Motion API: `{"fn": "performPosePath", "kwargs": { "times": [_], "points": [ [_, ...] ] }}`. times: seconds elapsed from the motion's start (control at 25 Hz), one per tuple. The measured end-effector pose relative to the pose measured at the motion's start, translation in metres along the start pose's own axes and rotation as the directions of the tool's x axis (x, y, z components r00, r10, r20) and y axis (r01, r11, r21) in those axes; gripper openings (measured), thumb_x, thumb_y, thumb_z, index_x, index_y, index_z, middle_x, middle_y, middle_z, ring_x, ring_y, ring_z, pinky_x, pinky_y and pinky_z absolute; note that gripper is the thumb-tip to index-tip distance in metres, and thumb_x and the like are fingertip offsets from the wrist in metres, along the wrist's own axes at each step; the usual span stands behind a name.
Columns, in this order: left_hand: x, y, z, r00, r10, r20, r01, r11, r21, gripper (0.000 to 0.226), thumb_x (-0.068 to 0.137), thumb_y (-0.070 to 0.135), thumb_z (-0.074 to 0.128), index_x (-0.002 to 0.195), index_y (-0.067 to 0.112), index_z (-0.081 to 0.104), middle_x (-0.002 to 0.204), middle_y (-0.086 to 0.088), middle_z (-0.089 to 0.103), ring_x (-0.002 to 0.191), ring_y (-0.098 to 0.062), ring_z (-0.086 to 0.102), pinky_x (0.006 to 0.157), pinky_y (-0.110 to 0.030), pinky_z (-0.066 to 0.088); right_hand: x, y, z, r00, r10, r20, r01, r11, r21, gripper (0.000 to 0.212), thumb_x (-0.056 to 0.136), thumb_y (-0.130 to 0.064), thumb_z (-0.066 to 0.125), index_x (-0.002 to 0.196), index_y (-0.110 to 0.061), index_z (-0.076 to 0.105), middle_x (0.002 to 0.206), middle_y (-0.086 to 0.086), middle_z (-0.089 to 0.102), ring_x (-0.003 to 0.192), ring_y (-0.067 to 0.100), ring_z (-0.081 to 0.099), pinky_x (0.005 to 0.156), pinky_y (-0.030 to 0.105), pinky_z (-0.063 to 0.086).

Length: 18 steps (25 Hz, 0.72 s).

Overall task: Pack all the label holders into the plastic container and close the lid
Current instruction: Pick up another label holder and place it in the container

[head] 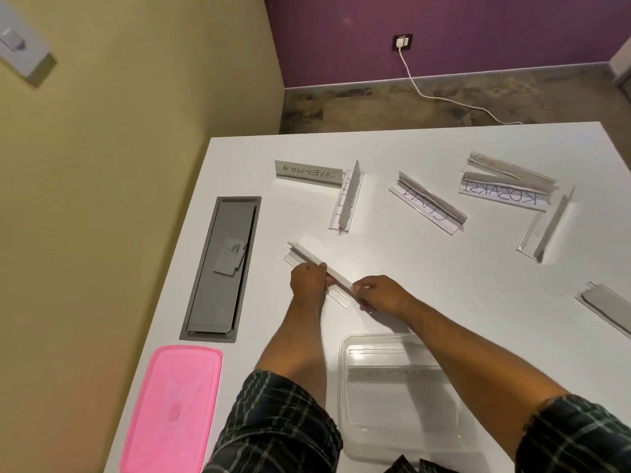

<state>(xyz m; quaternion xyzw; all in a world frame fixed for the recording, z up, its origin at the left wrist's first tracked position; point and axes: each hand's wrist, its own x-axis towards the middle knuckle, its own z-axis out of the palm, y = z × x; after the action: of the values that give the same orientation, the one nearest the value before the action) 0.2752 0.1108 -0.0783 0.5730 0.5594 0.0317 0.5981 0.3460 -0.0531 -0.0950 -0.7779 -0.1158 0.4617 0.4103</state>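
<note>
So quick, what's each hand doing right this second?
Left hand: closed on the middle of the clear plastic label holder with a white card.
Right hand: fingers pinching the near end of that same holder.

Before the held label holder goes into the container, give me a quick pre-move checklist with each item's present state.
1. Both hands on the held label holder: left hand, right hand: ok.
2. Plastic container open: ok.
3. Pink lid set aside, clear of the container: ok.
4. Room inside: one holder lies in it, space remains: ok.
5. Holder fully lifted off the table: cannot tell.
6. All holders packed: not ok, several remain on the table.
</note>
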Motion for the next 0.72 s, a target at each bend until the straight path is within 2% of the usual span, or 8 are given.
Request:
{"fn": "performPosePath", "kwargs": {
  "times": [0.12,0.24,0.32,0.4,0.48,0.56,0.64,0.72],
  "points": [
    [-0.002,0.005,-0.007,0.998,-0.051,0.035,0.054,0.997,-0.059,0.015,0.093,0.008,0.066,0.079,0.008,0.059,0.069,-0.014,0.068,0.058,-0.026,0.065,0.071,-0.045,0.062,-0.002,-0.008,0.000,0.998,0.020,-0.059,-0.014,0.995,0.102,0.034,0.090,-0.017,0.074,0.119,-0.010,0.056,0.094,0.020,0.074,0.071,0.027,0.066,0.074,0.042,0.057],
    [-0.014,0.008,-0.014,0.991,-0.080,0.108,0.094,0.987,-0.131,0.011,0.093,0.005,0.064,0.084,0.009,0.058,0.069,-0.014,0.063,0.053,-0.024,0.060,0.062,-0.039,0.061,-0.011,-0.016,-0.008,0.993,-0.011,-0.121,0.022,0.995,0.094,0.047,0.084,-0.020,0.081,0.121,-0.016,0.053,0.087,0.010,0.073,0.067,0.024,0.070,0.064,0.033,0.056],
    [-0.027,0.008,-0.019,0.978,-0.079,0.192,0.117,0.974,-0.194,0.009,0.094,0.002,0.062,0.088,0.007,0.057,0.062,-0.011,0.062,0.043,-0.018,0.057,0.057,-0.035,0.060,-0.018,-0.020,-0.016,0.989,-0.087,-0.120,0.083,0.996,-0.038,0.051,0.078,-0.027,0.087,0.120,-0.018,0.060,0.079,0.004,0.067,0.065,0.017,0.067,0.060,0.027,0.050],
    [-0.045,0.010,-0.022,0.963,-0.065,0.263,0.133,0.960,-0.248,0.009,0.097,0.000,0.057,0.089,0.003,0.055,0.063,-0.012,0.063,0.043,-0.015,0.061,0.051,-0.030,0.060,-0.027,-0.024,-0.024,0.976,-0.177,-0.128,0.147,0.966,-0.214,0.060,0.069,-0.036,0.092,0.121,-0.020,0.066,0.095,0.009,0.062,0.079,0.019,0.063,0.068,0.027,0.045],
    [-0.061,0.010,-0.025,0.938,-0.072,0.338,0.180,0.936,-0.301,0.005,0.099,-0.001,0.055,0.095,-0.004,0.058,0.083,-0.020,0.067,0.055,-0.016,0.070,0.059,-0.028,0.062,-0.037,-0.025,-0.032,0.960,-0.259,-0.104,0.212,0.918,-0.334,0.065,0.064,-0.041,0.093,0.122,-0.024,0.067,0.112,0.007,0.057,0.097,0.021,0.061,0.079,0.029,0.045],
    [-0.073,0.006,-0.028,0.907,-0.065,0.416,0.209,0.927,-0.311,0.011,0.099,-0.001,0.055,0.106,-0.008,0.058,0.098,-0.024,0.067,0.065,-0.018,0.074,0.068,-0.028,0.062,-0.051,-0.025,-0.041,0.948,-0.315,-0.041,0.273,0.874,-0.402,0.064,0.064,-0.045,0.092,0.120,-0.029,0.066,0.117,-0.003,0.065,0.104,0.018,0.063,0.086,0.031,0.049],
    [-0.088,0.004,-0.033,0.868,-0.046,0.494,0.208,0.938,-0.278,0.016,0.098,0.002,0.058,0.108,-0.010,0.061,0.097,-0.023,0.072,0.074,-0.017,0.076,0.072,-0.028,0.063,-0.068,-0.023,-0.050,0.935,-0.353,-0.016,0.302,0.821,-0.484,0.065,0.065,-0.051,0.088,0.122,-0.032,0.064,0.118,-0.011,0.070,0.103,0.015,0.066,0.089,0.033,0.052],
    [-0.103,0.007,-0.038,0.880,-0.002,0.476,0.143,0.955,-0.261,0.019,0.096,0.017,0.065,0.101,-0.002,0.066,0.090,-0.017,0.077,0.075,-0.015,0.076,0.071,-0.026,0.062,-0.088,-0.019,-0.061,0.912,-0.408,-0.048,0.311,0.763,-0.567,0.067,0.066,-0.059,0.083,0.125,-0.036,0.063,0.120,-0.016,0.069,0.101,0.013,0.065,0.088,0.034,0.052]
  ]
}}
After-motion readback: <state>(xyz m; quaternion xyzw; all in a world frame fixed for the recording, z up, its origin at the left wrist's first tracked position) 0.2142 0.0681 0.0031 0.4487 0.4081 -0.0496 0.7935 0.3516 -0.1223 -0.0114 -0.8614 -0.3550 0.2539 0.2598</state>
